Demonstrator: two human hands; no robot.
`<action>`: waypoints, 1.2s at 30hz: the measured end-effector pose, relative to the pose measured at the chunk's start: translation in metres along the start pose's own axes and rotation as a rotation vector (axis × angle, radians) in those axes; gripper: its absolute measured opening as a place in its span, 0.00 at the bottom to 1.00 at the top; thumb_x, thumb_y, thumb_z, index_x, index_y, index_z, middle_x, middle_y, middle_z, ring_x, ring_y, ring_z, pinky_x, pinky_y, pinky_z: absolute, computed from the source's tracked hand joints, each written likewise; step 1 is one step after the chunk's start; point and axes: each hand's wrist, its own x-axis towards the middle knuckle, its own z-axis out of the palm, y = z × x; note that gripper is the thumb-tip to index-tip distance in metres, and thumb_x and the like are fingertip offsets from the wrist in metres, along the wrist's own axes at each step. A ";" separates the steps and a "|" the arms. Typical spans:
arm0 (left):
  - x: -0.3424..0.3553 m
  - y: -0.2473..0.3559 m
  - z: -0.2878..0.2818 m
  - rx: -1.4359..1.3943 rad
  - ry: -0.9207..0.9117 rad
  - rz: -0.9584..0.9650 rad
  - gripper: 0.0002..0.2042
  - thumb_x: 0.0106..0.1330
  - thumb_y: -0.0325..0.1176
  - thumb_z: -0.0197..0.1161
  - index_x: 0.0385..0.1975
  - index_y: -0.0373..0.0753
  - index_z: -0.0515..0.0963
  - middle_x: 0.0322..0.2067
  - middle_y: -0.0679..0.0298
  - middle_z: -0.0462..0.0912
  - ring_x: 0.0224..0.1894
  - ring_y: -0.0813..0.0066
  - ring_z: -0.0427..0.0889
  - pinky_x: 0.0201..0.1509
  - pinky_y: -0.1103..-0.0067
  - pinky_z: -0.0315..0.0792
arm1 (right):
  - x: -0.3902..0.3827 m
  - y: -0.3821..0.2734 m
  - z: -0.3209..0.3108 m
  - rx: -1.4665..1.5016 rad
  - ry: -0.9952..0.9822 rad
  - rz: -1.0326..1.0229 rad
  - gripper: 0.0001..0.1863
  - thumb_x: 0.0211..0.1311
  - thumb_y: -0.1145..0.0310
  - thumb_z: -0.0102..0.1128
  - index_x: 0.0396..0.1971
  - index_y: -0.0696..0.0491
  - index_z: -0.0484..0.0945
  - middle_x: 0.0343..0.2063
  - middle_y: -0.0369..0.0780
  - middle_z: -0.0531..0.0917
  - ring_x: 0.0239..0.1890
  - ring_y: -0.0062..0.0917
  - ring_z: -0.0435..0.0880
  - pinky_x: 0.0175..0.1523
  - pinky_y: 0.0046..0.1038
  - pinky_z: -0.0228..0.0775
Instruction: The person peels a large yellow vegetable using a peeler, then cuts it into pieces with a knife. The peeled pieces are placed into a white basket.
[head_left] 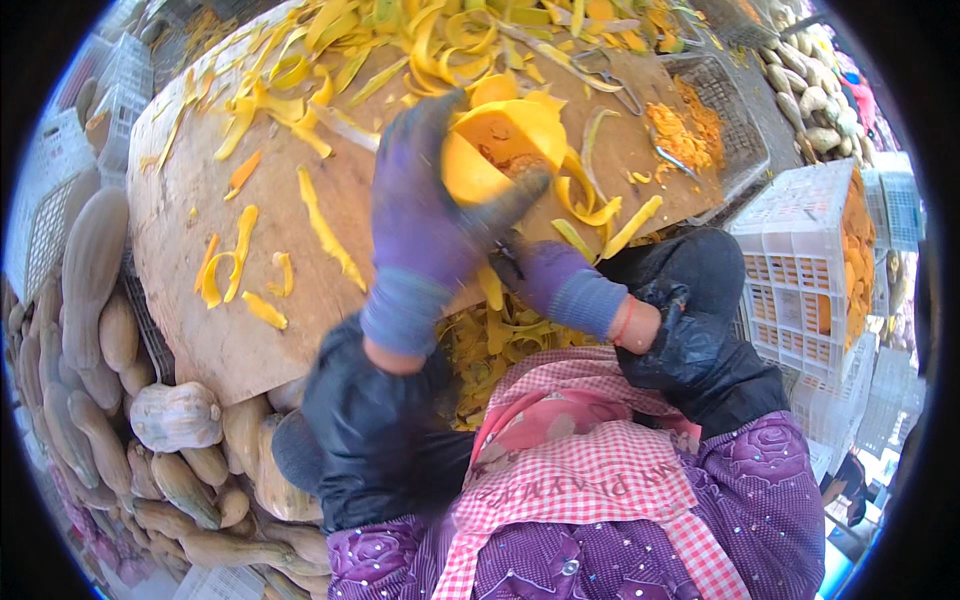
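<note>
My left hand (425, 205), in a purple glove with a dark palm and slightly blurred, grips a peeled orange squash piece (525, 125) from its left side. The piece is hollow, and stringy pulp shows inside the opening facing me. Just below it, my right hand (553, 275), gloved the same way, is curled in close to the left thumb. Its fingertips are partly hidden, and what they hold cannot be made out. Yellow peel strips (580, 205) lie against the squash piece on the wooden board (190, 310).
A heap of peel (440, 35) covers the board's far side. Near orange pulp (690, 125) lie a metal-ended tool (675, 158) and a wire-like tool (625, 92). Whole squashes (95, 270) crowd the left; a white crate (800, 270) of orange pieces stands right. Peel (490, 350) piles between my knees.
</note>
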 end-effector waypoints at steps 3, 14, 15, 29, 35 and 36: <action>-0.016 0.028 0.000 0.295 -0.076 -0.047 0.38 0.47 0.43 0.80 0.58 0.35 0.72 0.53 0.49 0.77 0.56 0.48 0.76 0.63 0.63 0.70 | 0.006 0.010 -0.002 -0.045 -0.104 -0.040 0.23 0.73 0.52 0.46 0.55 0.55 0.72 0.35 0.54 0.85 0.37 0.52 0.84 0.44 0.50 0.75; -0.047 -0.005 0.031 0.577 -0.350 -0.304 0.55 0.44 0.54 0.78 0.73 0.43 0.55 0.68 0.51 0.64 0.69 0.51 0.65 0.69 0.53 0.60 | 0.033 0.044 -0.029 -0.012 -0.078 -0.053 0.21 0.70 0.49 0.53 0.48 0.52 0.77 0.40 0.52 0.85 0.45 0.49 0.84 0.50 0.46 0.74; -0.044 -0.015 0.026 0.469 -0.390 -0.357 0.55 0.44 0.55 0.78 0.73 0.44 0.55 0.69 0.51 0.63 0.69 0.50 0.65 0.69 0.52 0.60 | 0.035 0.046 -0.033 0.021 -0.057 -0.061 0.22 0.70 0.48 0.52 0.47 0.52 0.79 0.40 0.51 0.86 0.46 0.48 0.84 0.51 0.46 0.74; -0.135 -0.043 -0.062 0.611 0.065 -0.886 0.29 0.67 0.51 0.63 0.58 0.32 0.75 0.52 0.41 0.79 0.56 0.44 0.77 0.62 0.62 0.69 | 0.039 -0.002 0.003 0.114 0.333 -0.398 0.23 0.69 0.50 0.54 0.54 0.51 0.76 0.37 0.47 0.85 0.40 0.41 0.85 0.45 0.40 0.78; -0.188 -0.024 -0.069 0.659 0.074 -0.871 0.29 0.69 0.54 0.60 0.57 0.34 0.76 0.52 0.42 0.79 0.54 0.44 0.77 0.60 0.60 0.70 | 0.017 -0.024 0.077 0.998 -0.433 0.473 0.29 0.73 0.43 0.47 0.50 0.56 0.78 0.36 0.49 0.86 0.40 0.35 0.86 0.48 0.37 0.78; -0.190 -0.028 -0.070 0.583 0.115 -0.841 0.29 0.69 0.57 0.58 0.55 0.36 0.77 0.51 0.43 0.80 0.54 0.44 0.77 0.59 0.60 0.70 | 0.007 -0.027 0.092 1.167 -0.526 0.579 0.30 0.73 0.42 0.46 0.46 0.56 0.79 0.34 0.51 0.85 0.40 0.33 0.87 0.48 0.37 0.77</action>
